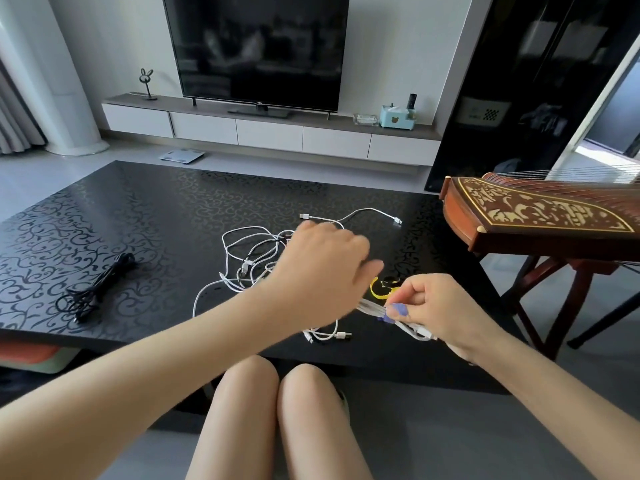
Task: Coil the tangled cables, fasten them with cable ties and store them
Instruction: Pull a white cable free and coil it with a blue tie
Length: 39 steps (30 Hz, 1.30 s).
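While the right hand (440, 306) pinches the blue cable tie (394, 311) between its thumb and curled fingertips, the coiled white cable (369, 306) that the tie wraps is caught in the same grip. This cable is held low over the near right part of the black table (138, 209). Its long axis runs from upper left to lower right, passing under the palm. The tie crosses that axis at about mid-length on the fingers' left side, so tightening probably means a pull across the bundle, and the right hand is already placed for it.

The left hand (322, 268) hovers back-up over the tangle of white cables (242, 258) and is the nearer hand to it. It is blurred, so I cannot tell whether its fingers hold a strand. The tangle lies beyond and to the left of the tied coil.

The cables look thin, smooth and limp, ending in hard metal-tipped plugs. The tie reads as a soft flat strap (likely hook-and-loop). Yellow cable ties (375, 289) curl just beyond the right hand. A bundled black cable (97, 292) lies well apart on the glossy, scroll-patterned top.
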Tool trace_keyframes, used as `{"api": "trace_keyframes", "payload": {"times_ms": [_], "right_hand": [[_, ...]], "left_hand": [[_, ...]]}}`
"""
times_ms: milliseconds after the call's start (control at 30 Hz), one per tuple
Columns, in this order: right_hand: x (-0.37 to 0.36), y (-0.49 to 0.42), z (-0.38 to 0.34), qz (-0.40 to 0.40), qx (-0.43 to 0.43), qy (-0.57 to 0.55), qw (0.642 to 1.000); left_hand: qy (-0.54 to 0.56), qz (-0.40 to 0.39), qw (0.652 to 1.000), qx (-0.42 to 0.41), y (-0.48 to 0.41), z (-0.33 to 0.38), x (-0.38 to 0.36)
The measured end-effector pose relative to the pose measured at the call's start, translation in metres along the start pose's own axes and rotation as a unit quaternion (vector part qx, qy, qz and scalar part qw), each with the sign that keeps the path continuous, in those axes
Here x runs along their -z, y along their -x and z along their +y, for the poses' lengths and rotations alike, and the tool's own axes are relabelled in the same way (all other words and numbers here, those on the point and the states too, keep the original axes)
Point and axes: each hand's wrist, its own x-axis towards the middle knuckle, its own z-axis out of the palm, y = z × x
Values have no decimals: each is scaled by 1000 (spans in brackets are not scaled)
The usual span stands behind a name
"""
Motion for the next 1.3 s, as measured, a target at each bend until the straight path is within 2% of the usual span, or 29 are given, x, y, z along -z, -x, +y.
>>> {"api": "trace_keyframes", "payload": {"times_ms": [33, 133, 200, 367, 467, 600, 700, 767, 833, 867, 933, 1000, 1067, 1133, 1300], "right_hand": [[2, -4, -1, -13, -39, -40, 998], [2, -10, -8, -64, -122, -114, 984], [1, -10, -12, -91, -149, -144, 974], [5, -7, -19, -116, -167, -157, 966], [4, -5, -21, -87, -127, -112, 982], [1, 0, -22, -42, -27, -17, 999], [1, 4, -23, -37, 29, 28, 999], [0, 6, -23, -26, 71, 82, 994], [-1, 8, -19, 26, 178, 226, 957], [-2, 8, -16, 59, 244, 287, 924], [-5, 10, -9, 87, 348, 359, 862], [-8, 12, -2, 84, 410, 395, 818], [-10, 13, 4, 85, 460, 412, 782], [-10, 14, 7, 91, 490, 435, 750], [-9, 8, 7, 95, 518, 553, 645]], "left_hand": [[-62, 33, 995, -70, 5, 6, -2], [-151, -8, 968, -201, 16, 12, -20], [-128, -4, 964, -231, 21, 8, -28], [-63, 29, 970, -234, 21, 3, -34], [-36, 15, 979, -198, 25, 6, -33], [32, -29, 994, -105, 24, 18, -34], [94, -98, 990, 22, 15, 18, -35], [145, -166, 972, 84, 9, 18, -32], [234, -225, 935, 143, 2, 17, -29], [311, -249, 899, 181, 1, 15, -28], [456, -292, 804, 245, -2, 11, -28], [489, -357, 748, 271, -2, 7, -27], [514, -408, 699, 285, 0, 6, -30], [564, -427, 638, 304, 2, 5, -35], [625, -453, 548, 323, 2, -2, -43]]}}
